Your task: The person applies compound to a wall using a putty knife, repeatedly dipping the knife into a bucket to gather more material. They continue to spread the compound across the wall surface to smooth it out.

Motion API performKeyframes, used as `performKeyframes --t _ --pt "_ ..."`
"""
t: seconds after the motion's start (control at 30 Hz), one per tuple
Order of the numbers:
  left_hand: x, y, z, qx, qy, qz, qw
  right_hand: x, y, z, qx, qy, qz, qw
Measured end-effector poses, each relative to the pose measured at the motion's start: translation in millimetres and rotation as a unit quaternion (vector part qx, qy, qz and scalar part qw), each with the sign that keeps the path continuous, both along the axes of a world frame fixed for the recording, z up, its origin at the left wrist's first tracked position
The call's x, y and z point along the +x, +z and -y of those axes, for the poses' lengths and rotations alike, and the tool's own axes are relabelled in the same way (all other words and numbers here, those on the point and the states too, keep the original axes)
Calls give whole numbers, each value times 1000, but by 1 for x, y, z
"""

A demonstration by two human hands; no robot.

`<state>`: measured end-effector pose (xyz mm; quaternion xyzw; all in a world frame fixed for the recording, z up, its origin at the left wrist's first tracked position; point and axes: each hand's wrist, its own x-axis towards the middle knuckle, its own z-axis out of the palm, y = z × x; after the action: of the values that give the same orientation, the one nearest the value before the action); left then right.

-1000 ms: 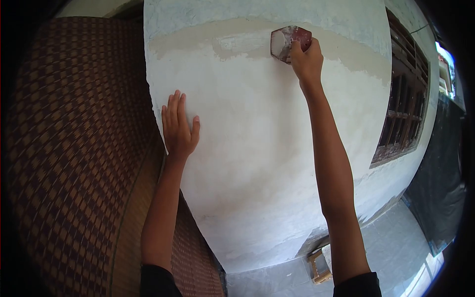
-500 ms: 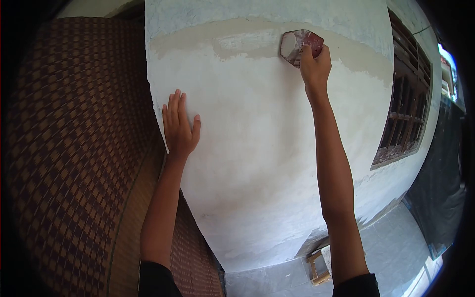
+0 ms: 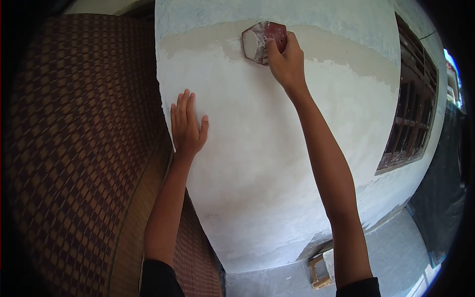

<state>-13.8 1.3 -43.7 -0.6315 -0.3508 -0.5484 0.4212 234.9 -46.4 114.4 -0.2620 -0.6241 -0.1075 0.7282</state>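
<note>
My right hand (image 3: 288, 60) grips a dark red, flat, angular scraper (image 3: 277, 35) near the top of the wall. Pale paste covers the scraper's left part, which lies against a beige, damp-looking band (image 3: 336, 47). Below that band the wall (image 3: 247, 148) is whitish and smooth, with faint grey smears. My left hand (image 3: 187, 123) rests flat on the wall near its left edge, fingers stretched upward and thumb apart, holding nothing.
A brown woven mat (image 3: 84, 123) stands along the left side. At the right is a barred wooden window (image 3: 408, 109), with dark sheeting (image 3: 438, 183) beyond it. A small wooden stool (image 3: 320, 271) sits on the grey tiled floor (image 3: 396, 247) at the wall's foot.
My right hand has moved left along the beige band with the scraper, over the white streaked patch. My left hand stays on the wall; the view has shifted slightly.
</note>
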Motion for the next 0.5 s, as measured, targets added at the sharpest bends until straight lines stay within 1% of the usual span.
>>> performKeyframes --t 0.07,0.1,0.17,0.2,0.27,0.3,0.33,0.4,0.43,0.47,0.5 --pt "-1 0 -1 1 -1 -3 1000 -9 5 -14 6 -37 41 998" --pt "-2 0 -1 -5 -8 -5 1000 -5 6 -17 7 -36 40 999" --pt "-2 0 -1 -11 -14 -6 1000 13 7 -18 -23 -65 -46 997" --pt "-1 0 -1 -9 -16 -4 1000 22 9 -13 -49 -55 -96 993" --pt "0 -1 0 -6 -15 0 1000 27 8 -5 -34 -32 -136 990" --pt "0 -1 0 -9 -16 3 1000 21 7 -3 -11 19 -115 993" --pt "0 0 0 -13 -19 4 1000 12 7 -3 -10 21 -114 993" --pt "-1 0 0 -7 -21 0 1000 -11 6 -3 2 2 18 1000" --pt "-2 0 0 -8 -21 -1 1000 -19 5 -4 -2 -8 38 999" --pt "-2 0 0 -10 -20 -2 1000 -17 7 -8 -3 -9 38 999" --pt "-2 0 0 -10 -21 -2 1000 -14 10 -13 -23 -37 22 999"
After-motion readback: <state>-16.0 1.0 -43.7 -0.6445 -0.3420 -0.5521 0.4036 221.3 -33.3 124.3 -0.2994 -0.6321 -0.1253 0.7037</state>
